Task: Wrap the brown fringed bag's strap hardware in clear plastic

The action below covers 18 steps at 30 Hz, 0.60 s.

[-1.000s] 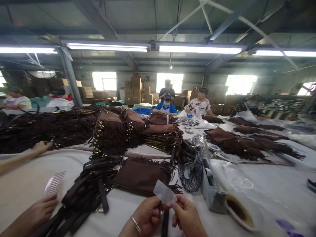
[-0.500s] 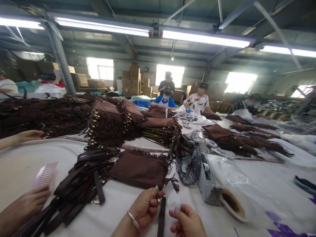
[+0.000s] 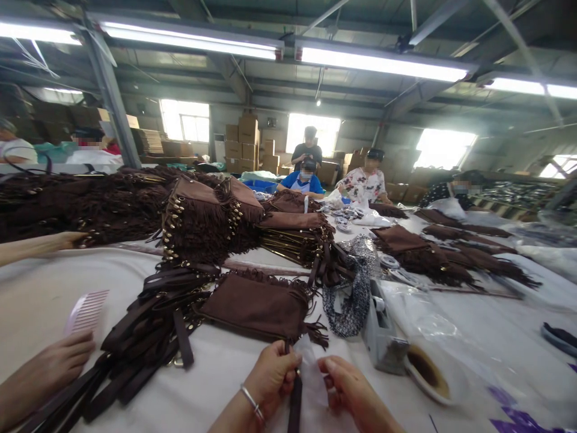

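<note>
A dark brown strap (image 3: 295,402) with a small metal fitting is pinched near its upper end by my left hand (image 3: 271,374), which wears a silver bangle. Beside the strap hangs a thin white translucent sheet (image 3: 311,376), its top close to my left fingertips. My right hand (image 3: 349,388) has its curled fingers at the right edge of this sheet; part of their grip is hidden. Just beyond my hands a brown fringed bag (image 3: 256,305) lies flat on the white table. Left of it a bundle of brown straps (image 3: 148,325) with metal clasps spreads across the cloth.
A grey tape dispenser (image 3: 385,340), a tape roll (image 3: 430,370) and a patterned cloth loop (image 3: 349,300) stand to the right. Stacked fringed bags (image 3: 198,222) fill the back. At left, another person's hand (image 3: 54,364) is by a pink comb (image 3: 89,308).
The white sheet now hangs lower and wider alongside the strap. My right hand has shifted slightly up and right, while my left fingers have closed in at the sheet's top.
</note>
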Available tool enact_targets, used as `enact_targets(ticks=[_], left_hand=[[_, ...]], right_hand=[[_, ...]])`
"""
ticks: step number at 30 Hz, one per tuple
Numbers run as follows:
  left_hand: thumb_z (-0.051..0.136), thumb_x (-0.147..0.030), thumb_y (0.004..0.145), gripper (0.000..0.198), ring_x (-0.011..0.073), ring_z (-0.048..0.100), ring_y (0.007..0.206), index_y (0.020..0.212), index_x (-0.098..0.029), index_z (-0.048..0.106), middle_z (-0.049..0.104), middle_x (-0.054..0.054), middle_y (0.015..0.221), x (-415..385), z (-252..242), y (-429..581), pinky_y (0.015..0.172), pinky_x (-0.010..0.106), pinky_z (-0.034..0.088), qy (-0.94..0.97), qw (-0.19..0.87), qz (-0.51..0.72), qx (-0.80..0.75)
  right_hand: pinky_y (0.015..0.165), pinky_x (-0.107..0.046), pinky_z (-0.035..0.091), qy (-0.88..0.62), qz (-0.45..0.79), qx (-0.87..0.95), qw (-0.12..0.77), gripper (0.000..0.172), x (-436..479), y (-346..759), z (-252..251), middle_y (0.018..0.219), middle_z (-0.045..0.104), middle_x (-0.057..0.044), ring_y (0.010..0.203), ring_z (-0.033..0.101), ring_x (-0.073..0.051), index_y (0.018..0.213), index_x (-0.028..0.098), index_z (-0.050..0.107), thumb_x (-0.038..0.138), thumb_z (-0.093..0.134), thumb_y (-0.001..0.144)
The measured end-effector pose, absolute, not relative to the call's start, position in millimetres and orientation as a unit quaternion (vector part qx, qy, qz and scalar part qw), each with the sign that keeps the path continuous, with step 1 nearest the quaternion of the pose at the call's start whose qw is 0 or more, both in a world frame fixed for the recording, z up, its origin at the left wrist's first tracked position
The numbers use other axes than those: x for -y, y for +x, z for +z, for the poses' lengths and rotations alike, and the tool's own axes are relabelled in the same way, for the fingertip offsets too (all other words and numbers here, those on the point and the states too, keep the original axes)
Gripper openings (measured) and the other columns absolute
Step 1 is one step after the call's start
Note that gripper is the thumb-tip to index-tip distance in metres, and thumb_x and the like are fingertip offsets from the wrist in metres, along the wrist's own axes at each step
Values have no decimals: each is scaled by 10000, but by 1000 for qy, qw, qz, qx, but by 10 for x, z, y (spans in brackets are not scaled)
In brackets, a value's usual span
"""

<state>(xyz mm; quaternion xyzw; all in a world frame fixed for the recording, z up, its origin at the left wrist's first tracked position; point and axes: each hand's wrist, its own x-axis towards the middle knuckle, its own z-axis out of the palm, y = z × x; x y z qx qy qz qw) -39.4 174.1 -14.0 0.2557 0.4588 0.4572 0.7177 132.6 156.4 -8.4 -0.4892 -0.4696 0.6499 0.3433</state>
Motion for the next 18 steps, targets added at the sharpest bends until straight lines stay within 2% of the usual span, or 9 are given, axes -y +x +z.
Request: enact_targets(ticks=[2, 5, 8, 12, 15, 18], left_hand=[[817, -348, 561, 401, 33, 288, 330, 657, -205, 455, 417, -97, 373, -1739, -149, -364, 364, 184, 134, 268, 710, 456, -464], [832, -372, 567, 408, 43, 337, 337, 672, -195, 480, 444, -82, 384, -1716, -135, -377, 361, 176, 136, 263, 726, 444, -454], [823, -414, 593, 406, 38, 401, 400, 701, -159, 525, 487, -58, 479, -1695, -89, -488, 378, 147, 151, 230, 764, 425, -427], [829, -319, 613, 374, -17, 344, 438, 808, -102, 595, 532, -33, 666, -1725, -7, -638, 394, 113, 137, 190, 802, 408, -392], [831, -267, 619, 355, -16, 320, 431, 840, -110, 603, 467, -63, 623, -1790, 40, -629, 390, 109, 116, 172, 810, 407, -385], [815, -273, 648, 337, -10, 330, 436, 854, -123, 594, 482, -52, 632, -1853, 64, -546, 388, 108, 118, 164, 809, 413, -384]], right_hand=[[461, -220, 265, -522, 593, 519, 325, 432, -1717, 1303, 16, 575, 484, 25, 500, 395, -90, 723, 150, 608, 572, 528, 770], [473, -237, 221, -552, 503, 589, 310, 327, -1878, 1201, 72, 509, 383, 46, 497, 329, -83, 548, 153, 547, 427, 594, 720], [465, -245, 201, -564, 509, 573, 306, 282, -1895, 1164, 18, 493, 369, 52, 473, 302, -80, 547, 157, 544, 383, 568, 715], [467, -245, 218, -578, 516, 557, 300, 297, -1764, 1243, -75, 478, 373, 51, 466, 324, -85, 555, 158, 543, 399, 560, 727], [483, -244, 241, -579, 497, 572, 301, 301, -1670, 1291, -92, 499, 388, 42, 493, 347, -93, 554, 157, 541, 395, 552, 738], [502, -242, 267, -585, 470, 582, 314, 281, -1623, 1316, -101, 525, 416, 34, 524, 372, -100, 555, 154, 548, 369, 571, 733]])
